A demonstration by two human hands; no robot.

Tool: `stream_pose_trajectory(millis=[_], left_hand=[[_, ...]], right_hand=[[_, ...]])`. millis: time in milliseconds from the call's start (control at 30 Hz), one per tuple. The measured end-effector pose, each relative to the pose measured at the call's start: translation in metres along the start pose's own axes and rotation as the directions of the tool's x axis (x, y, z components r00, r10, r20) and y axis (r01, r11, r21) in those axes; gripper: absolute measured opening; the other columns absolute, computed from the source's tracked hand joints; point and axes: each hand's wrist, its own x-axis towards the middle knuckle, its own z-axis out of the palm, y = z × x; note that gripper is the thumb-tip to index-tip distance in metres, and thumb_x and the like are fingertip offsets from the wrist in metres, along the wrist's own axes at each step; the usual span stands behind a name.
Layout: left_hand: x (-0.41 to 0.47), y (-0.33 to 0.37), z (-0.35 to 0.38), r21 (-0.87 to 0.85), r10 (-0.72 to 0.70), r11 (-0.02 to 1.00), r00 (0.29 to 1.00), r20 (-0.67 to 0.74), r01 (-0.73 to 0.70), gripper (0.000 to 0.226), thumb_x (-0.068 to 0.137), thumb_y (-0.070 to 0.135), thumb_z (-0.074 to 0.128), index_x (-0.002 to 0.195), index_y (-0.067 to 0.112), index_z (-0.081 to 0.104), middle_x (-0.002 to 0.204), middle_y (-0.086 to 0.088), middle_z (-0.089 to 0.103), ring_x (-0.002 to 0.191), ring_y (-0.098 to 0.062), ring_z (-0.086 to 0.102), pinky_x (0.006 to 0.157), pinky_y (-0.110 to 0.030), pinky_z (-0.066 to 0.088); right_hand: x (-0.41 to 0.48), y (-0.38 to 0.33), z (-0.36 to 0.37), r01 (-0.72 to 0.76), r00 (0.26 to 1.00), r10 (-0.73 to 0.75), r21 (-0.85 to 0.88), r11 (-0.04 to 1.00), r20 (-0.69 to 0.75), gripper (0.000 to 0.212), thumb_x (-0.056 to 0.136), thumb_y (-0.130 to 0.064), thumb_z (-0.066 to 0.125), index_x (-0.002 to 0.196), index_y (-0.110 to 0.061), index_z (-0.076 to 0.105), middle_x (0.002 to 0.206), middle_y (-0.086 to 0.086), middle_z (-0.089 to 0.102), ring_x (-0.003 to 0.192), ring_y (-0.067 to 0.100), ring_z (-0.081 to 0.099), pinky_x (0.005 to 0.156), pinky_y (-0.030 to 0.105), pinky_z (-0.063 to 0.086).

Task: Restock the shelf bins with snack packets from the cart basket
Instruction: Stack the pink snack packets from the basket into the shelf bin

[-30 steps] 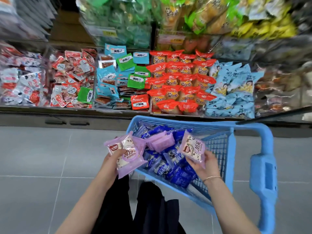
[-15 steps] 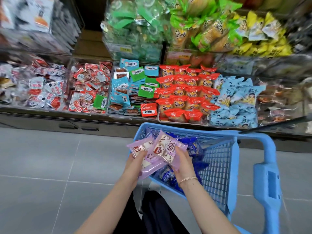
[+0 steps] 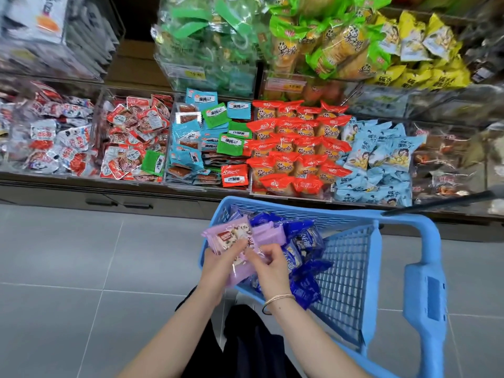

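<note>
Shelf bins (image 3: pixel 272 184) full of packets run across the far side, and the blue cart basket (image 3: pixel 351 257) stands near, holding dark blue packets (image 3: pixel 304 289). Over the basket's left rim, the left hand (image 3: pixel 218 268) and right hand (image 3: pixel 268 264) together clasp a bunch of pale purple packets (image 3: pixel 240 241), which fan out above the fingers.

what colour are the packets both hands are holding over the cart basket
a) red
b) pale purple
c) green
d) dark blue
b: the left hand and right hand together grip a bunch of pale purple packets over the near corner of the blue cart basket; the dark blue packets lie in the basket.
</note>
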Motion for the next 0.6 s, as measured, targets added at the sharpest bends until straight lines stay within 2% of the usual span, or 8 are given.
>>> stream_pose_trajectory(millis=[67, 133, 233, 300, 333, 400, 533, 600], left_hand=[[0.005, 0.001, -0.012, 0.008, -0.019, 1.0, 1.0, -0.014, 0.019, 0.036, 0.081, 0.007, 0.07, 0.116, 0.004, 0.064, 0.108, -0.017, 0.071, 0.103, -0.036, 0.066, 0.095, -0.049, 0.051], [0.012, 0.001, -0.027, -0.028, -0.05, 0.998, 0.997, -0.057, 0.048, 0.03, 0.083, 0.001, 0.064, 0.113, 0.002, 0.064, 0.105, -0.019, 0.071, 0.098, -0.036, 0.067, 0.092, -0.048, 0.051], [0.019, 0.001, -0.054, -0.085, -0.052, 0.996, 0.99, -0.13, 0.041, 0.024, 0.083, 0.005, 0.065, 0.107, 0.006, 0.065, 0.096, -0.012, 0.074, 0.084, -0.028, 0.071, 0.074, -0.037, 0.058], [0.02, -0.001, -0.07, -0.113, -0.028, 0.994, 0.982, -0.185, 0.007, 0.018, 0.083, 0.006, 0.063, 0.101, 0.01, 0.065, 0.085, -0.005, 0.075, 0.071, -0.018, 0.072, 0.056, -0.026, 0.056], [0.021, -0.003, -0.079, -0.132, -0.025, 0.991, 0.974, -0.223, -0.005, 0.017, 0.084, 0.006, 0.062, 0.1, 0.012, 0.064, 0.083, -0.003, 0.075, 0.068, -0.014, 0.072, 0.053, -0.023, 0.055], [0.019, -0.009, -0.095, -0.164, -0.043, 0.986, 0.957, -0.286, -0.005, 0.021, 0.084, 0.008, 0.063, 0.105, 0.011, 0.061, 0.09, -0.004, 0.074, 0.07, -0.014, 0.072, 0.057, -0.025, 0.055], [0.011, -0.018, -0.118, -0.225, -0.062, 0.974, 0.941, -0.332, -0.015, 0.052, 0.073, 0.013, 0.071, 0.123, 0.005, 0.057, 0.117, -0.013, 0.068, 0.102, -0.025, 0.065, 0.089, -0.038, 0.051], [0.008, -0.024, -0.126, -0.244, -0.055, 0.969, 0.936, -0.347, -0.033, 0.041, 0.08, 0.01, 0.065, 0.121, 0.008, 0.059, 0.116, -0.01, 0.068, 0.103, -0.024, 0.066, 0.094, -0.038, 0.051]], right_hand=[[0.006, 0.001, 0.0, -0.031, 0.995, 0.036, -0.046, 0.998, 0.096, 0.024, 0.082, -0.023, 0.07, 0.069, -0.018, 0.051, 0.067, -0.008, 0.05, 0.056, -0.004, 0.044, 0.057, 0.008, 0.037], [0.019, 0.003, -0.001, -0.159, 0.972, 0.161, -0.03, 0.987, 0.17, 0.019, 0.089, -0.03, 0.059, 0.075, -0.018, 0.057, 0.077, -0.005, 0.06, 0.071, 0.005, 0.054, 0.071, 0.018, 0.044], [0.058, 0.019, -0.005, -0.378, 0.924, 0.375, 0.029, 0.925, 0.078, 0.016, 0.094, -0.03, 0.051, 0.094, -0.016, 0.058, 0.104, 0.006, 0.063, 0.091, 0.018, 0.061, 0.085, 0.037, 0.048], [0.085, 0.033, -0.007, -0.5, 0.865, 0.501, 0.084, 0.862, 0.017, 0.033, 0.093, -0.031, 0.053, 0.117, -0.009, 0.054, 0.12, 0.014, 0.058, 0.105, 0.027, 0.058, 0.085, 0.038, 0.048], [0.098, 0.039, -0.007, -0.553, 0.831, 0.556, 0.118, 0.825, 0.01, 0.043, 0.092, -0.033, 0.054, 0.127, -0.008, 0.049, 0.126, 0.016, 0.056, 0.11, 0.028, 0.056, 0.085, 0.037, 0.046], [0.12, 0.052, -0.003, -0.619, 0.779, 0.627, 0.151, 0.771, -0.007, 0.055, 0.09, -0.034, 0.057, 0.135, -0.006, 0.042, 0.133, 0.016, 0.051, 0.117, 0.029, 0.052, 0.085, 0.037, 0.044], [0.154, 0.069, 0.016, -0.684, 0.707, 0.695, 0.125, 0.719, -0.132, 0.067, 0.085, -0.031, 0.065, 0.139, -0.007, 0.033, 0.142, 0.016, 0.04, 0.124, 0.035, 0.045, 0.095, 0.045, 0.044], [0.163, 0.077, 0.023, -0.709, 0.67, 0.725, 0.15, 0.689, -0.16, 0.062, 0.084, -0.029, 0.067, 0.134, -0.008, 0.037, 0.139, 0.015, 0.043, 0.122, 0.033, 0.047, 0.099, 0.048, 0.043]])
